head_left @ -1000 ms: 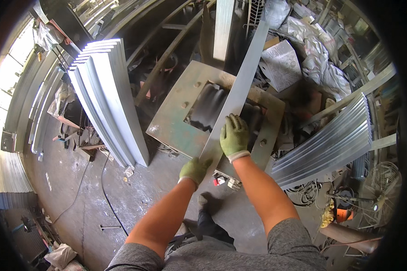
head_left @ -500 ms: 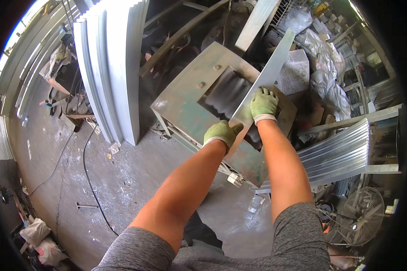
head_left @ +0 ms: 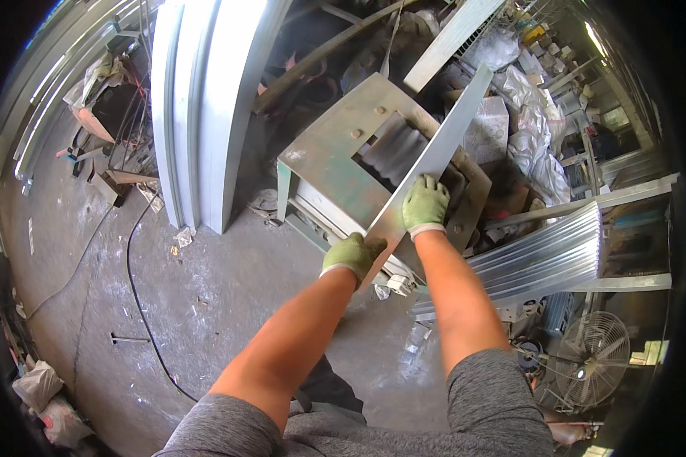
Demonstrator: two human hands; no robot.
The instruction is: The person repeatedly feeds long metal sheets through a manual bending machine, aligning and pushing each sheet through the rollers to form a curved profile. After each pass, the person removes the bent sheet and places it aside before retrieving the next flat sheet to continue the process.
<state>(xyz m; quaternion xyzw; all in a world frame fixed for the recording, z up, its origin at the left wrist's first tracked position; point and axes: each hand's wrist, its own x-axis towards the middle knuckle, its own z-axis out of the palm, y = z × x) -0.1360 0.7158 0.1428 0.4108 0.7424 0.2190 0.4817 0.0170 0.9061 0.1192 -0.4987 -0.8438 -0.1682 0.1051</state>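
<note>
A long, pale flat metal strip (head_left: 456, 128) lies slantwise across a worn, greenish metal machine (head_left: 320, 148). A dark ribbed roller (head_left: 398, 148) shows through the opening in the machine's top. My left hand (head_left: 349, 257), in a green glove, is closed on the strip's near end, thumb on top and fingers partly hidden. Farther along the strip, my right hand (head_left: 425, 202), gloved alike, rests on its upper face with the fingers stretched out. The strip hides part of the roller opening.
Tall curved metal panels (head_left: 206, 114) stand left of the machine. Corrugated sheet (head_left: 541, 255) lies at right, above a round fan (head_left: 591, 358). A black cable (head_left: 133, 266) and a small T-shaped metal piece (head_left: 131, 340) lie on the floor. Plastic sheeting (head_left: 533, 137) is heaped behind.
The strip and both my hands have come toward me over the machine. My left hand is now beyond the machine's near edge. The view has shifted too.
</note>
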